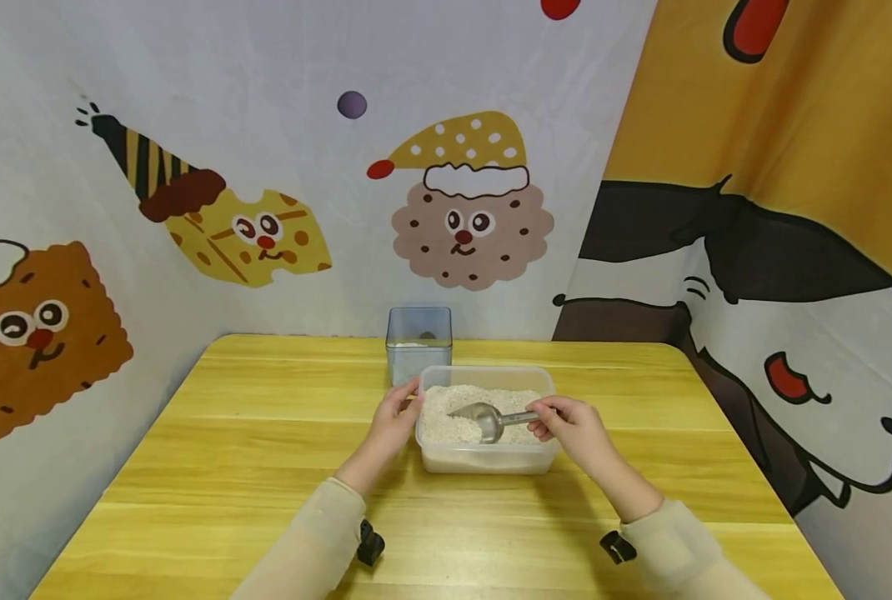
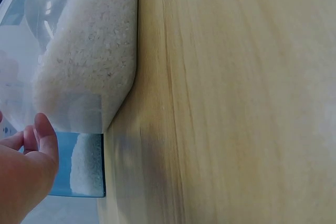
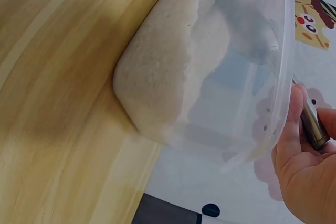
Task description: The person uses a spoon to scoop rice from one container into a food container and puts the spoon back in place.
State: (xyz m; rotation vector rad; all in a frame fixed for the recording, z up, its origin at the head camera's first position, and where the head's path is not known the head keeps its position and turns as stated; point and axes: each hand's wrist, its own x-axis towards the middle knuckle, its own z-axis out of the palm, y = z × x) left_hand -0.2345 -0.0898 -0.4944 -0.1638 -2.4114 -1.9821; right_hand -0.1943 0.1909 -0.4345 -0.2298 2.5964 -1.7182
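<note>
Steadying left hand [image 1: 393, 425]: beside the tub's left end, lower centre of the frame; its fingers lie loosely against the wall, clamped on nothing, probably so the tub stays put under the scoop.
Blue-tinted bin [image 1: 418, 325]: just below the frame's centre, behind the tub's left corner, likely set there to leave the near side free for both arms.
Clear tub [image 1: 487, 460]: lower centre, long side across the frame between the hands, presumably so each hand reaches one end.
Metal scoop [image 1: 495, 422]: inside the tub, bowl in the rice [image 1: 442, 427], mouth towards the lower left; its long axis runs nearly level across the frame, handle rightward.
Right hand [image 1: 573, 429]: right of centre, thumb and fingers pinching the handle's end, apparently for tilting control.
</note>
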